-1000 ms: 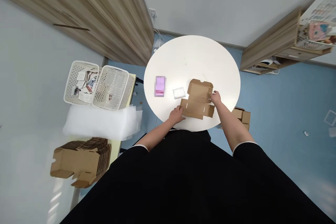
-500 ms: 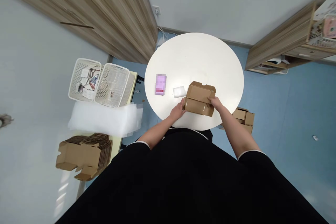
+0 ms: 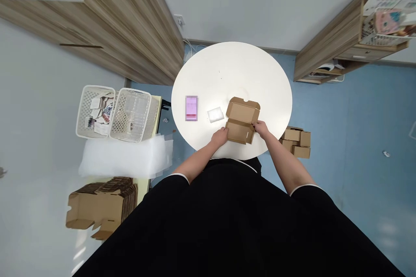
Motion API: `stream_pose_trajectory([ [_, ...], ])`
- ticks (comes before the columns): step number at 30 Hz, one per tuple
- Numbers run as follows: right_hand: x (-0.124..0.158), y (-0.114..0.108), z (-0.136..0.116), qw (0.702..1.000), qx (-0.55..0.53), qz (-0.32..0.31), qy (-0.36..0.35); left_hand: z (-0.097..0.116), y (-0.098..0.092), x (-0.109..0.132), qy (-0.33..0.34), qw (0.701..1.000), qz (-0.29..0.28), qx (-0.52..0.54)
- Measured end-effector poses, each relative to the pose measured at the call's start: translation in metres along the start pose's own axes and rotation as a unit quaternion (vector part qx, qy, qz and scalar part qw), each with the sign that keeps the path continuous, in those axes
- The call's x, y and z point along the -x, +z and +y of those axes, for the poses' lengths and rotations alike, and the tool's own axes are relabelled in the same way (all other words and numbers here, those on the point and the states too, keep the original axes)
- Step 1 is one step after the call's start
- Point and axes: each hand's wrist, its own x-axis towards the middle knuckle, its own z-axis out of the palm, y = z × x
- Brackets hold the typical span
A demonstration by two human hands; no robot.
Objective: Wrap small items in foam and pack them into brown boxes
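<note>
At the far left stand two white plastic baskets (image 3: pixel 85 112), with paper scraps in the first one, and below them lies a sheet of white foam (image 3: pixel 120 160). Under this is a stack of flat cartons (image 3: pixel 100 207), brown and not yet folded. On the round white counter (image 3: pixel 234 65) lies a pink card (image 3: pixel 191 108), its print blurred so I cannot read it, and just beside it a small white packet (image 3: pixel 215 115). Then comes the left hand (image 3: pixel 219 136), with its fingers closed on the left edge of the carton (image 3: pixel 242 119). This carton lies near the front of the counter, between the two hands. Its near part is folded up, but its lid panel lies open and flat, away from the person. The right hand (image 3: pixel 261 128) pinches the right side of the carton, so both grips are holding it. In my judgement, the step in hand is folding this carton. Past the counter, on the floor, are some small brown boxes (image 3: pixel 295 142).
</note>
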Motion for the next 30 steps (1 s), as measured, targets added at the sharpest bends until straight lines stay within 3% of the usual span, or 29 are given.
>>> stream_pose_trajectory([
  [8,0.024,0.002,0.007,1.0,-0.009,-0.012,-0.027,0.006,0.007,-0.009,-0.044,0.997,-0.015,0.057],
  [14,0.037,0.006,0.007,0.999,0.003,-0.03,-0.023,0.004,0.007,-0.007,0.0,0.994,-0.042,0.103],
  [20,0.046,0.006,0.005,0.997,0.039,-0.053,-0.048,0.008,0.006,-0.007,-0.013,0.995,-0.04,0.089],
  [24,0.046,0.008,0.008,0.979,0.189,-0.003,-0.077,0.014,0.009,-0.008,-0.02,0.995,-0.023,0.09],
  [30,0.037,0.021,0.016,0.97,0.232,0.053,-0.055,0.016,0.013,-0.007,-0.024,0.996,-0.009,0.08],
])
